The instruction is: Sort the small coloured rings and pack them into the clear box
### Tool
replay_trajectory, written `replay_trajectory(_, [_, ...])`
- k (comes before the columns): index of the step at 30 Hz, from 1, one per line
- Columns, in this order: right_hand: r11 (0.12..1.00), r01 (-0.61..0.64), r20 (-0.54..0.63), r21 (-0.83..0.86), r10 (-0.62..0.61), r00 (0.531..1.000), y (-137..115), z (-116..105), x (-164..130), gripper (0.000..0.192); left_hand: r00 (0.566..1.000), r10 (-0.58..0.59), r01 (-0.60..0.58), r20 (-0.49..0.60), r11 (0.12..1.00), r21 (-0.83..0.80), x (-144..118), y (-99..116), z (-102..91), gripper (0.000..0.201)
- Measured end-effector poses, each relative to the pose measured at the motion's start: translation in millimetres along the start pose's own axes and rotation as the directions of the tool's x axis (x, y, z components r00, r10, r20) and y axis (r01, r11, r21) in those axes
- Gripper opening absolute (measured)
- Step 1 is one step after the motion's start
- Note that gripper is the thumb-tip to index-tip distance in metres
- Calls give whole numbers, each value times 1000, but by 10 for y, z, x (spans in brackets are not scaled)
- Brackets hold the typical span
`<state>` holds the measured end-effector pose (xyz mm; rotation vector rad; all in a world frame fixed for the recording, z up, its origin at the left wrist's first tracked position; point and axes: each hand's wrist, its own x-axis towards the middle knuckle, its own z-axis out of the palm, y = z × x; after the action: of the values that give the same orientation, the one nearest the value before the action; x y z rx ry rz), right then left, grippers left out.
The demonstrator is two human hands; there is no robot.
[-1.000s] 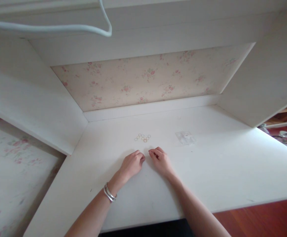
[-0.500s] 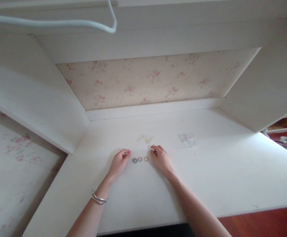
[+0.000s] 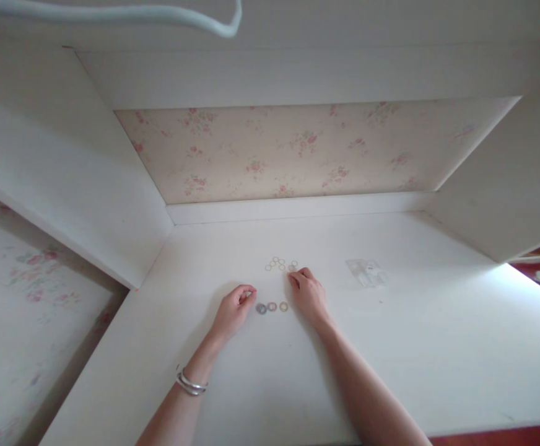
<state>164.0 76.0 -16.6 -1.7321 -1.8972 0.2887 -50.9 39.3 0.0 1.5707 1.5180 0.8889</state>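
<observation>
Scattering the clustered thin rings (image 3: 279,264) is risked if the right hand (image 3: 309,295), its fingers narrowed at their near right edge, is swept too wide. The row of thicker rings (image 3: 272,306) between the hands could be knocked by the left hand (image 3: 234,311), placed just beside, fingertips close. Whether anything is held cannot be made out.

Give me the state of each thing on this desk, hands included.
Far rings: loosely clustered
Near rings: lying in a row
Clear bag: lying on the desk
Left hand: fingers curled, beside the near rings
Right hand: fingers bent, at the far rings
Silver bracelet: worn
</observation>
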Motion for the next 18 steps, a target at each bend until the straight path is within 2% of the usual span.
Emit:
replay_trajectory(12, [1000,-5,18,-8,6,1000,1,17,-27,30,1000,6,-6,-12,1000,-7,-39,22,-21,32])
replay_trajectory(15, [994,22,-31,108,-18,999,14,-6,-55,32,1000,12,-12,-21,1000,-14,-48,17,-30,31])
replay_trajectory(18, [956,29,-130,292,10,991,29,-52,-88,34,1000,22,-22,-20,1000,-16,-65,6,-39,31])
